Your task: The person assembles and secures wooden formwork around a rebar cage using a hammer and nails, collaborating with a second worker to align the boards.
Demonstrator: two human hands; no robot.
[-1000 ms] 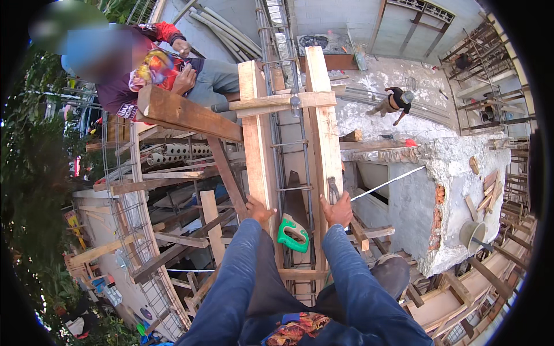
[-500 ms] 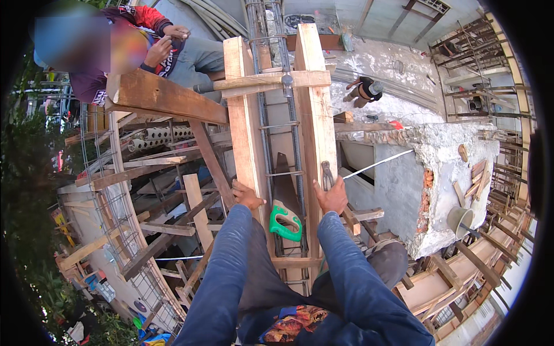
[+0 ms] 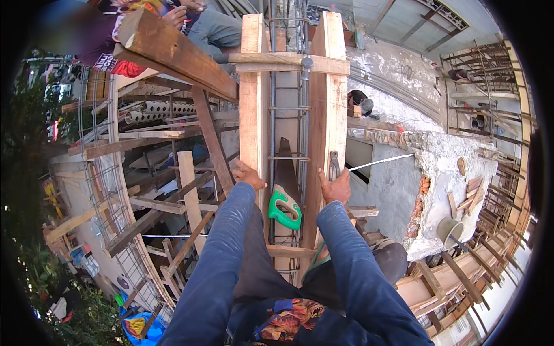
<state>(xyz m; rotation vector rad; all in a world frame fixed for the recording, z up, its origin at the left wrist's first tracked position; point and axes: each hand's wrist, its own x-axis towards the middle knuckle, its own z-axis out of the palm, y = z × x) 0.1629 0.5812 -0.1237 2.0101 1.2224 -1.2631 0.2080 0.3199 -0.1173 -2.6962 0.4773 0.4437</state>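
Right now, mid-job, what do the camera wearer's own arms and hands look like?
The left sleeve and right sleeve are long, dark blue and fairly close-fitting, reaching about the wrists, with paler, dusty-looking patches along the forearms. The left hand and right hand are bare; no gloves show.

Your left hand [image 3: 249, 175] and right hand [image 3: 335, 187] rest on planks [image 3: 252, 98]; a saw [image 3: 285, 177] lies between, pincers [image 3: 333, 162] by your right fingers.

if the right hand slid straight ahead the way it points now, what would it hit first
Probably the pincers lying on the right board, just ahead of the right hand, though whether they already touch is unclear.
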